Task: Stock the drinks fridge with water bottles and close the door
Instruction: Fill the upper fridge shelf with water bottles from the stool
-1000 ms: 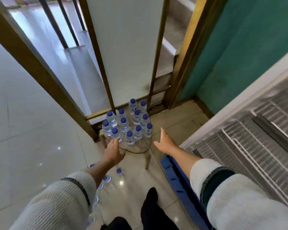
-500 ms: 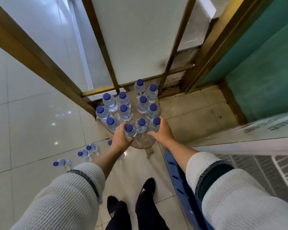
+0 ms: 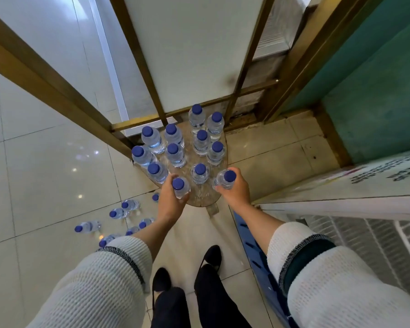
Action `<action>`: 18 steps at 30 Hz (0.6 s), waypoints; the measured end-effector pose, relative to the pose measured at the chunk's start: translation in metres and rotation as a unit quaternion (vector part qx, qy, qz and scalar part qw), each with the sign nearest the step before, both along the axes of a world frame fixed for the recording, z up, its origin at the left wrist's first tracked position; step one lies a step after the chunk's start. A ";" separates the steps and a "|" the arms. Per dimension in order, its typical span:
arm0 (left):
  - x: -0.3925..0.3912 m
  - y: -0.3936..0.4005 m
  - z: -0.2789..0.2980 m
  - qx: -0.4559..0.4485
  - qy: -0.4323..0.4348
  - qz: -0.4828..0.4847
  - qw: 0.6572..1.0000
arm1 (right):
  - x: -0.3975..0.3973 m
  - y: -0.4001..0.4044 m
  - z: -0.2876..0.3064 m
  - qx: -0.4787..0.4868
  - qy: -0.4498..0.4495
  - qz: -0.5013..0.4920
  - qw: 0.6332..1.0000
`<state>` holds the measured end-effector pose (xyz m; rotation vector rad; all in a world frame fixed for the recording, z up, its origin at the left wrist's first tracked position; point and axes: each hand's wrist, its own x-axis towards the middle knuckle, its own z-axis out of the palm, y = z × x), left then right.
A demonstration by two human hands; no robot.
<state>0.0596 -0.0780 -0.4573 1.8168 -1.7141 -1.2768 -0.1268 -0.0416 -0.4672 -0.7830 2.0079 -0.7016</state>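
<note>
Several clear water bottles with blue caps (image 3: 175, 152) stand on a small round wooden stool (image 3: 202, 197) below me. My left hand (image 3: 169, 201) grips one bottle (image 3: 180, 187) at the stool's near edge. My right hand (image 3: 236, 189) grips another bottle (image 3: 225, 178), tilted and lifted slightly off the stool's right side. The open fridge (image 3: 365, 228), with white wire shelves, is at the lower right.
More bottles (image 3: 122, 213) lie scattered on the tiled floor to the left. A gold metal frame (image 3: 57, 81) with white panels stands behind the stool. A green wall (image 3: 376, 91) rises at right. A blue crate (image 3: 253, 252) lies beside my feet (image 3: 187, 275).
Both hands reached down to the stool and closed on a bottle each. The right-hand bottle has come up and tilted; my view has dropped toward the floor.
</note>
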 end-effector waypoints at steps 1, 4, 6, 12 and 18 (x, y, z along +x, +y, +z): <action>0.003 0.002 0.006 -0.006 -0.004 -0.008 1.000 | -0.001 0.005 0.006 0.001 -0.001 0.005 1.000; 0.013 0.004 0.024 -0.018 -0.009 -0.045 0.999 | 0.000 0.019 0.029 -0.002 0.004 0.003 1.000; 0.016 0.003 0.042 -0.020 -0.009 -0.063 0.998 | 0.003 0.027 0.050 -0.015 0.014 -0.014 1.000; 0.030 0.010 0.103 -0.048 0.034 -0.069 0.996 | 0.020 0.056 0.120 -0.061 0.035 -0.093 0.993; 0.045 0.018 0.169 -0.099 0.049 -0.149 0.983 | 0.048 0.091 0.200 -0.138 0.067 -0.177 0.972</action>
